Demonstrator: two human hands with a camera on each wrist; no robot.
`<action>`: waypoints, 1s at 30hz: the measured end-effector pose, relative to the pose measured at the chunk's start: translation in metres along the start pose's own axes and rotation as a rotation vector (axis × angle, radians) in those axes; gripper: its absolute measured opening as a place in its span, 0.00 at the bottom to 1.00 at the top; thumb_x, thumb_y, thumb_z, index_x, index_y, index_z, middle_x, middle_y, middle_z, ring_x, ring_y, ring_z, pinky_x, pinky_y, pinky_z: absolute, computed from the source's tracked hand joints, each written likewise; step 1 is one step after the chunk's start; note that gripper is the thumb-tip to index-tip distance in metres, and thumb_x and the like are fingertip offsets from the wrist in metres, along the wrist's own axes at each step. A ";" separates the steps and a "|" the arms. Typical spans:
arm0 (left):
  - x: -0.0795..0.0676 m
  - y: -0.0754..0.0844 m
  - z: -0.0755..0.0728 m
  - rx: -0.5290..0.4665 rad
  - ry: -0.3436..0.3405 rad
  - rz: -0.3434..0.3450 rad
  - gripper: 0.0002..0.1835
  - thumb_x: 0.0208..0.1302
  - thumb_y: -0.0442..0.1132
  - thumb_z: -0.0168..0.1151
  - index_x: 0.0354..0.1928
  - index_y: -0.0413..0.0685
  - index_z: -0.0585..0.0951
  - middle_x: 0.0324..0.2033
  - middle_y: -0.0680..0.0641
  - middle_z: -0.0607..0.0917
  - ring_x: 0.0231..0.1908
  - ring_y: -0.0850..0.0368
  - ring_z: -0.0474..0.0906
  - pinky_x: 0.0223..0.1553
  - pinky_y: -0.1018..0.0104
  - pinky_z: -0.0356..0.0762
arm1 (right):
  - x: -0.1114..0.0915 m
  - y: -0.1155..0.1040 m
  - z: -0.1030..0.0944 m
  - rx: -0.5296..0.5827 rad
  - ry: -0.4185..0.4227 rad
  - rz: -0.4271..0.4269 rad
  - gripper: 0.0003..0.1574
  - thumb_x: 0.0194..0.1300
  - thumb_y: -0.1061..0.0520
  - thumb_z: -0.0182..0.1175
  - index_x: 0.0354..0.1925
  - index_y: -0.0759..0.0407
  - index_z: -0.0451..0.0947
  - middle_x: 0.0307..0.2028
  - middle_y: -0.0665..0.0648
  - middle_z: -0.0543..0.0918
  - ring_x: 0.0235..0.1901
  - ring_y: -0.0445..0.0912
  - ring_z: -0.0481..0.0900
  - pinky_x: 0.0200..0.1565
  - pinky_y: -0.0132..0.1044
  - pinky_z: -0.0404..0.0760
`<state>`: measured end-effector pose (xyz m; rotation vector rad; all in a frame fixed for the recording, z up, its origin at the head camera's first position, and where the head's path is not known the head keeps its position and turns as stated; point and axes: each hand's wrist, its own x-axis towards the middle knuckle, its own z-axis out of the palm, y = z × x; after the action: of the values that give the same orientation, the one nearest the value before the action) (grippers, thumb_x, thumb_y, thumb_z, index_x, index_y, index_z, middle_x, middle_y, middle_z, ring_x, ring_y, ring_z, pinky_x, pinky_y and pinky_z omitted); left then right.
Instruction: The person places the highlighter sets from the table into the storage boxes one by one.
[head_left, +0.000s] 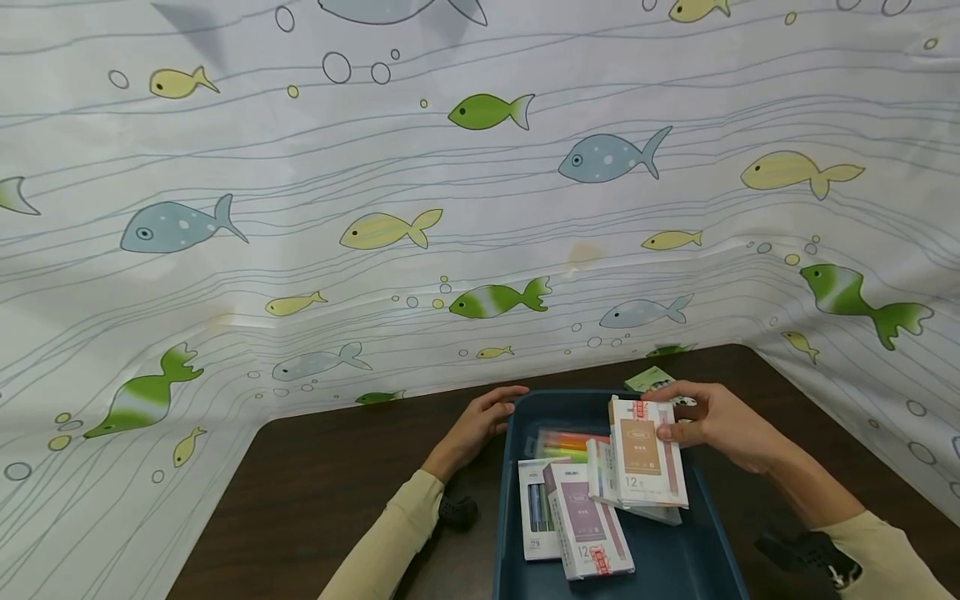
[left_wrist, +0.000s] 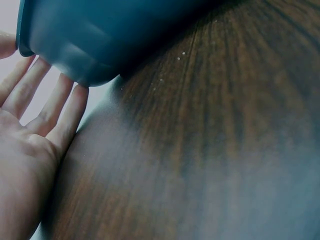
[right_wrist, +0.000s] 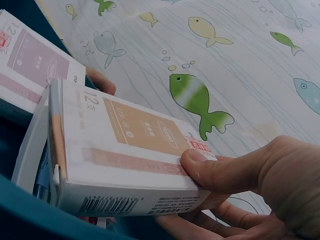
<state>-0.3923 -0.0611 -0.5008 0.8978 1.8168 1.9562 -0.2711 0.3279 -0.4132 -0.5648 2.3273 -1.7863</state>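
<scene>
In the head view, my right hand (head_left: 716,427) grips a white pen box with an orange-brown panel (head_left: 640,446) by its far end, thumb on top and fingers underneath. The right wrist view shows the same box (right_wrist: 130,145) tilted, with its barcode side facing the camera. My left hand (head_left: 472,429) touches the far left corner of a blue bin (head_left: 504,517). Its fingers (left_wrist: 67,112) lie fairly straight against the bin's outer wall. Inside the bin are a white box with a purple panel (head_left: 588,521), a pen box with a window (head_left: 537,508) and bright coloured markers (head_left: 566,442).
A green patterned packet (head_left: 647,379) lies behind the bin, partly hidden by my right hand. The dark wooden table (head_left: 337,483) extends left and right of the bin. A white fish-print sheet (head_left: 420,292) rises along the table's back and sides.
</scene>
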 end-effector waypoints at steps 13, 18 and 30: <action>-0.001 0.000 0.000 0.011 -0.001 -0.003 0.23 0.80 0.39 0.50 0.72 0.42 0.72 0.60 0.39 0.79 0.56 0.46 0.78 0.58 0.53 0.76 | -0.003 -0.006 0.004 -0.045 0.021 -0.030 0.34 0.65 0.63 0.70 0.65 0.71 0.72 0.60 0.74 0.69 0.45 0.63 0.78 0.41 0.49 0.84; 0.000 0.001 0.001 0.017 0.002 -0.002 0.22 0.80 0.39 0.50 0.71 0.44 0.72 0.60 0.40 0.79 0.56 0.47 0.78 0.58 0.53 0.76 | -0.003 -0.007 0.005 -0.121 0.046 -0.051 0.34 0.64 0.61 0.71 0.65 0.68 0.73 0.61 0.72 0.70 0.46 0.63 0.76 0.40 0.47 0.84; -0.001 0.001 0.000 0.024 -0.007 0.015 0.22 0.80 0.38 0.49 0.71 0.43 0.72 0.60 0.40 0.79 0.56 0.46 0.78 0.58 0.53 0.76 | -0.002 -0.006 0.008 -0.428 0.100 -0.127 0.30 0.65 0.52 0.72 0.62 0.56 0.79 0.58 0.61 0.77 0.56 0.61 0.75 0.52 0.61 0.76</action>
<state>-0.3916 -0.0614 -0.5000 0.9277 1.8392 1.9417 -0.2651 0.3200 -0.4095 -0.7074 2.8230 -1.3879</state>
